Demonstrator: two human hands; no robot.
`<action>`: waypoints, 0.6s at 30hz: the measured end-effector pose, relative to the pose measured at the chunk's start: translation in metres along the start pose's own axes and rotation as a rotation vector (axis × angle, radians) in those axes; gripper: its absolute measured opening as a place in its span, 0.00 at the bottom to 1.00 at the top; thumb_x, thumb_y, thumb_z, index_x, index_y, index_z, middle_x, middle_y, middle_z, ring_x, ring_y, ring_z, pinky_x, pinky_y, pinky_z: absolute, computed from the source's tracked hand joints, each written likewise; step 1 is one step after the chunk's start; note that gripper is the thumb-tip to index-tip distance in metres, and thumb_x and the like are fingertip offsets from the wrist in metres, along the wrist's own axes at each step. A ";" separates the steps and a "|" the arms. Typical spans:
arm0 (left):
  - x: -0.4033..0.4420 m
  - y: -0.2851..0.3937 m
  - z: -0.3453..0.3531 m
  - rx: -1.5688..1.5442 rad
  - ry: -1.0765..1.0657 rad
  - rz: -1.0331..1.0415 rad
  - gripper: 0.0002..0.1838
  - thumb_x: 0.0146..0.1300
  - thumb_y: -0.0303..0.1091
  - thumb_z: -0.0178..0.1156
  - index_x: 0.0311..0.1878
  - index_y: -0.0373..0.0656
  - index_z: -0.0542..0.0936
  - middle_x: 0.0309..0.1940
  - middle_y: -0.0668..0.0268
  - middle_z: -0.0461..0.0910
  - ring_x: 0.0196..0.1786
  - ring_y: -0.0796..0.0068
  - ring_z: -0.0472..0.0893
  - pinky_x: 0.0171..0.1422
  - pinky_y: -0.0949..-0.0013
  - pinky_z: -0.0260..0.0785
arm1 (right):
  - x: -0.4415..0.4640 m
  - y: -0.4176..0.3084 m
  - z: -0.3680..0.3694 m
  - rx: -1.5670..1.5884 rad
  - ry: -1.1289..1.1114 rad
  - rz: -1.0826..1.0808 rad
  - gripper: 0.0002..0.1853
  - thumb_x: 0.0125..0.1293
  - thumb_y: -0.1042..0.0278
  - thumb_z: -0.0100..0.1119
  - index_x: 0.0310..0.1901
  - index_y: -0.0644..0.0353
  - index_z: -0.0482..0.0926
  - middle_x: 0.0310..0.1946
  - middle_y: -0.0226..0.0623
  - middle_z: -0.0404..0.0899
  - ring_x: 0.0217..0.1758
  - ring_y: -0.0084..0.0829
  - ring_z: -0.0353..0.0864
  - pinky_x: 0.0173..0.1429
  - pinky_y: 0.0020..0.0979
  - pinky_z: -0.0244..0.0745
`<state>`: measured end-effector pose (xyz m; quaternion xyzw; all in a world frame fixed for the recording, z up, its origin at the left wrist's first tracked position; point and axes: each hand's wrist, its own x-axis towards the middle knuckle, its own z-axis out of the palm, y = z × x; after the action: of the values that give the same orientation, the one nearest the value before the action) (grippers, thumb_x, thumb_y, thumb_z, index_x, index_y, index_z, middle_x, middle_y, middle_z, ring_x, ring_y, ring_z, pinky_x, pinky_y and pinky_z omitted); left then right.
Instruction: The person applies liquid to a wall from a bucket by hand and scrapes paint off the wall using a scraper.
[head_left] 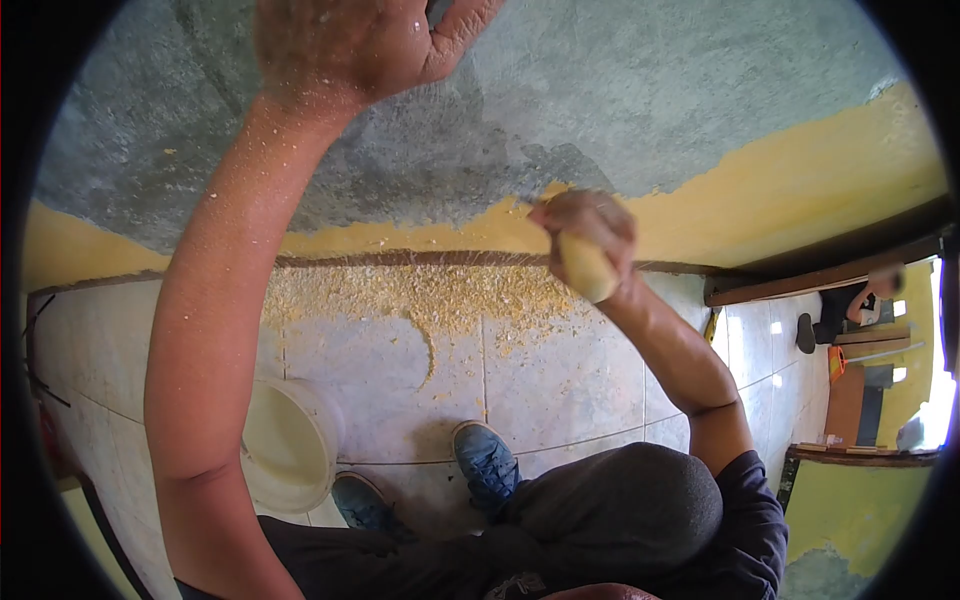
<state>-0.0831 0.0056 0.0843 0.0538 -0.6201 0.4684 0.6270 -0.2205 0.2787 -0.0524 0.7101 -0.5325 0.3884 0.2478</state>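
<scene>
My right hand is wrapped round the pale handle of a tool, low against the wall. The tool's tip is blurred where it meets the edge of the yellow paint. My left hand, dusted with flakes, is raised at the top of the view before the bare grey wall; its fingers are mostly cut off by the frame. Yellow and white paint flakes lie heaped on the floor along the wall's foot.
A white bucket stands on the tiled floor beside my blue shoes. At the far right, another person is seen through a doorway, near wooden furniture. A dark skirting strip edges the wall.
</scene>
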 end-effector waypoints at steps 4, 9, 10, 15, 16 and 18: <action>0.003 -0.001 0.002 -0.001 0.017 0.000 0.33 0.75 0.59 0.46 0.78 0.57 0.68 0.81 0.61 0.60 0.83 0.53 0.56 0.83 0.45 0.42 | -0.005 0.000 0.007 -0.050 -0.083 -0.069 0.06 0.53 0.73 0.69 0.31 0.55 0.81 0.33 0.33 0.87 0.36 0.31 0.88 0.36 0.35 0.80; 0.001 0.000 0.000 -0.005 0.017 0.002 0.32 0.74 0.57 0.48 0.77 0.58 0.69 0.80 0.61 0.62 0.83 0.53 0.57 0.83 0.46 0.42 | -0.010 0.002 0.010 -0.024 -0.045 -0.140 0.07 0.50 0.71 0.69 0.30 0.55 0.80 0.33 0.32 0.87 0.35 0.31 0.87 0.35 0.33 0.78; 0.004 -0.004 0.001 0.006 0.025 0.005 0.32 0.74 0.57 0.48 0.77 0.58 0.69 0.80 0.61 0.62 0.83 0.53 0.57 0.83 0.46 0.42 | -0.008 -0.001 0.010 -0.087 -0.093 -0.183 0.06 0.51 0.71 0.69 0.30 0.55 0.80 0.33 0.31 0.87 0.35 0.31 0.87 0.35 0.33 0.77; 0.000 -0.001 0.001 0.026 0.022 0.015 0.32 0.74 0.57 0.48 0.77 0.58 0.70 0.80 0.61 0.62 0.83 0.54 0.57 0.84 0.47 0.42 | -0.006 -0.004 0.003 -0.069 -0.032 0.010 0.07 0.50 0.73 0.68 0.32 0.55 0.81 0.33 0.32 0.87 0.35 0.33 0.87 0.38 0.35 0.80; 0.002 -0.003 0.004 0.034 0.033 0.021 0.32 0.74 0.57 0.48 0.77 0.58 0.70 0.80 0.61 0.62 0.83 0.54 0.57 0.84 0.47 0.42 | -0.015 0.002 0.011 -0.021 -0.095 0.016 0.08 0.50 0.73 0.68 0.33 0.55 0.81 0.33 0.33 0.87 0.35 0.34 0.87 0.38 0.35 0.79; 0.001 -0.001 0.008 0.009 0.080 0.013 0.32 0.74 0.57 0.48 0.77 0.58 0.71 0.80 0.61 0.63 0.83 0.54 0.57 0.84 0.47 0.42 | -0.019 0.006 0.017 0.009 -0.202 0.029 0.08 0.50 0.71 0.68 0.34 0.56 0.82 0.34 0.34 0.87 0.35 0.35 0.88 0.37 0.35 0.78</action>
<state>-0.0884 0.0006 0.0872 0.0338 -0.5925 0.4773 0.6481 -0.2237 0.2747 -0.0776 0.7388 -0.5634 0.3208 0.1840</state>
